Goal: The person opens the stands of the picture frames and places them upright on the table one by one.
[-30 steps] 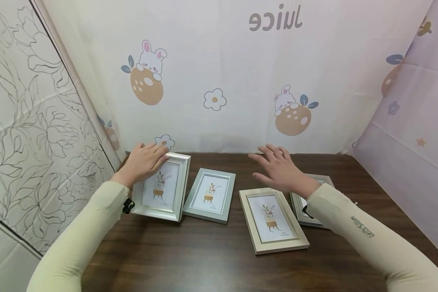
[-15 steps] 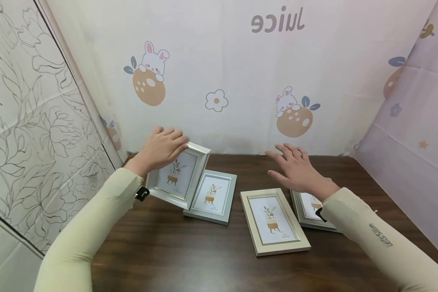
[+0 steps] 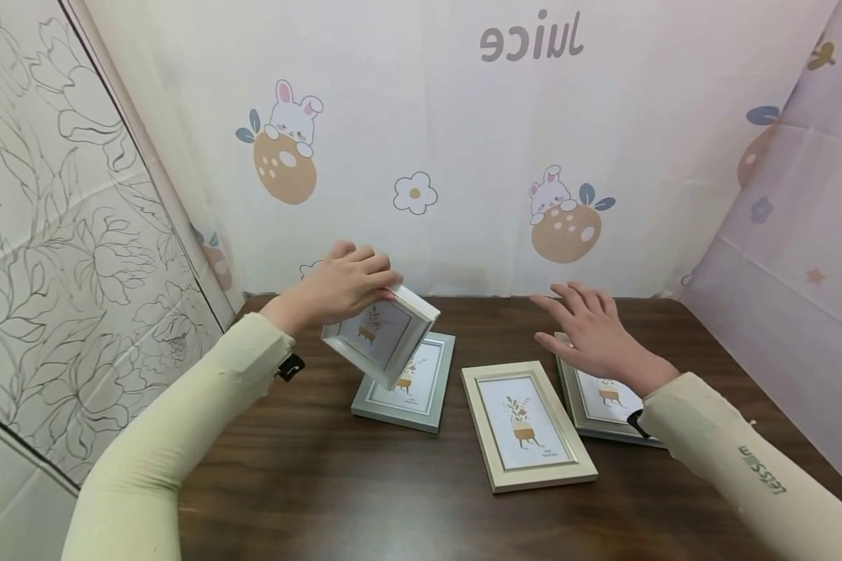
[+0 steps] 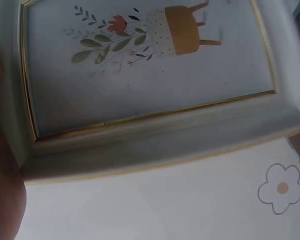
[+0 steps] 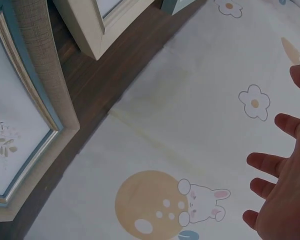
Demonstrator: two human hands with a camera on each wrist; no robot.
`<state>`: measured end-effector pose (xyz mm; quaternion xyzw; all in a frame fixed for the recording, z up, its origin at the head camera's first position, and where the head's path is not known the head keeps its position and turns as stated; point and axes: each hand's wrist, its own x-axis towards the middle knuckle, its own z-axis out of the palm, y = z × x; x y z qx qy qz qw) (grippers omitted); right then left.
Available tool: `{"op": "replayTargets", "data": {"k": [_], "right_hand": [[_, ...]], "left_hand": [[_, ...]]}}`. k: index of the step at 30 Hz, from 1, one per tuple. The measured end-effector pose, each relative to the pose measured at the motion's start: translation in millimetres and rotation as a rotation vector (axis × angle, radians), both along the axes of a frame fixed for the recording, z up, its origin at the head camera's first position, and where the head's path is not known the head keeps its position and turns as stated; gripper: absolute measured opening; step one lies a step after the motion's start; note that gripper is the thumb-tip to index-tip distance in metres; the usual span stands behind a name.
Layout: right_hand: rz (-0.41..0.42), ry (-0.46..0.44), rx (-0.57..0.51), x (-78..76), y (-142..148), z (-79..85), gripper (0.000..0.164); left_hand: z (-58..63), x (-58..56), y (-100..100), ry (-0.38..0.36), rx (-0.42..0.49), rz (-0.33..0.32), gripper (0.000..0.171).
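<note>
My left hand (image 3: 340,284) grips a white, silvery picture frame (image 3: 379,339) by its top edge. The frame hangs tilted and overlaps a pale blue-green picture frame (image 3: 395,415) lying on the table. Close up in the left wrist view, the held picture frame (image 4: 155,130) shows a gold inner line and a potted-plant print; part of the hand is at the left edge. My right hand (image 3: 592,335), fingers spread and holding nothing, hovers over a grey-beige picture frame (image 3: 603,401), hiding part of it. The right wrist view shows these fingers (image 5: 262,162) apart from everything.
A cream picture frame (image 3: 526,425) lies face up at mid-table, left of the grey-beige one. The dark wooden table (image 3: 365,499) ends at a printed white curtain (image 3: 428,117) behind. A floral panel (image 3: 77,234) bounds the left side.
My left hand has lifted the white picture frame from the left and carried it rightward, tilting it over the blue-green frame. My right hand has drifted right.
</note>
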<state>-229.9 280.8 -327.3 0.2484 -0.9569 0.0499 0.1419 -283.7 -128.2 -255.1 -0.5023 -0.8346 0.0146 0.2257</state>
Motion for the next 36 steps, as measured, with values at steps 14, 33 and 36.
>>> {"op": "replayTargets", "data": {"k": [14, 33, 36], "right_hand": [[0.026, 0.017, -0.001, 3.7, -8.3, -4.8, 0.06], [0.028, 0.008, -0.003, 7.3, -6.6, -9.7, 0.059], [0.036, 0.009, -0.009, 8.0, -5.8, -9.7, 0.059]], "left_hand": [[0.5, 0.9, 13.5, 0.005, 0.002, -0.154, 0.028], [-14.4, 5.2, 20.6, 0.198, 0.139, -0.489, 0.034], [-15.0, 9.2, 22.1, 0.233, 0.137, -0.5, 0.035]]}}
